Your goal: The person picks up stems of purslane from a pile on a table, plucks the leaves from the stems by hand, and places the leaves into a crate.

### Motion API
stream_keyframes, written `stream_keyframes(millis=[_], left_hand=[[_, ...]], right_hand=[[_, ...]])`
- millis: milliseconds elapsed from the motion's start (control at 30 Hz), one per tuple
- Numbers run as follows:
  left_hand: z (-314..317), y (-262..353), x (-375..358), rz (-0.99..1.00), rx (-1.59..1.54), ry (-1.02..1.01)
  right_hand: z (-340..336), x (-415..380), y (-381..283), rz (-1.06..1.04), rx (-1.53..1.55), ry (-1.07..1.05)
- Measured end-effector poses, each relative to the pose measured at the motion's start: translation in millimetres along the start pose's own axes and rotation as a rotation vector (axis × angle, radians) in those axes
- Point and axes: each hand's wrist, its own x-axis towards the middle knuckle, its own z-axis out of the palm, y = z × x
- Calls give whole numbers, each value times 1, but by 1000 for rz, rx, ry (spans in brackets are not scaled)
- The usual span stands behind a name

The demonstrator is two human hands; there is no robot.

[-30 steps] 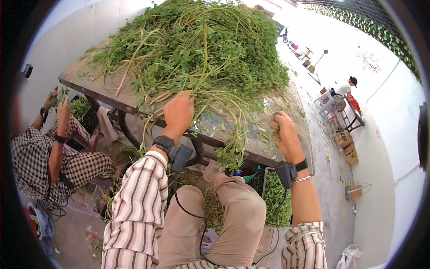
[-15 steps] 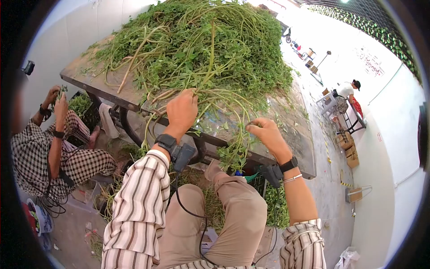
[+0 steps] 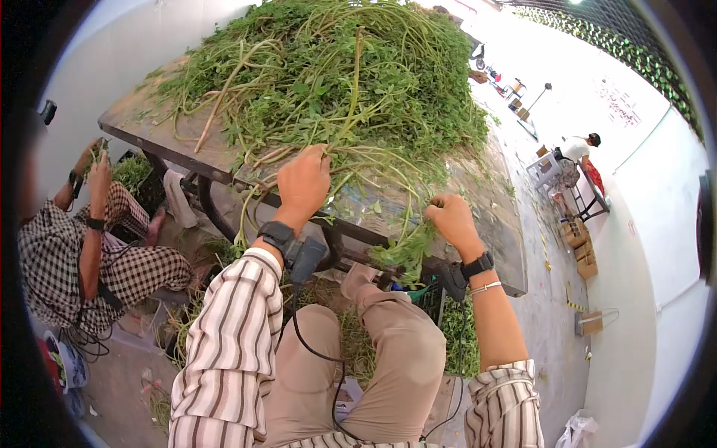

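At the near edge of the table [image 3: 160,153], the left hand [image 3: 302,183] grips a bunch of long stems [image 3: 358,160] from the heap of greens [image 3: 328,67], while the right hand [image 3: 450,220] closes around a leafy sprig [image 3: 407,250] hanging over the edge.
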Motion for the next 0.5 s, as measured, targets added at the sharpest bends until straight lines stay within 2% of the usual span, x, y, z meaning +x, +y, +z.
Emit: stream_keyframes(millis=[67,200,267,300,367,500], left_hand=[[2,0,0,2,7,3],[2,-2,0,18,-18,25],[1,-1,-1,9,-16,9],[0,-1,0,-1,-17,-4],[-1,0,1,-16,0,-19],[2,-2,0,-13,-5,-11]], right_hand=[[3,3,9,-49,-5,151],[7,12,18,-76,15,270],[9,19,28,151,589,241],[8,18,26,150,591,240],[4,15,23,225,1029,162],[-7,20,34,348,1174,283]])
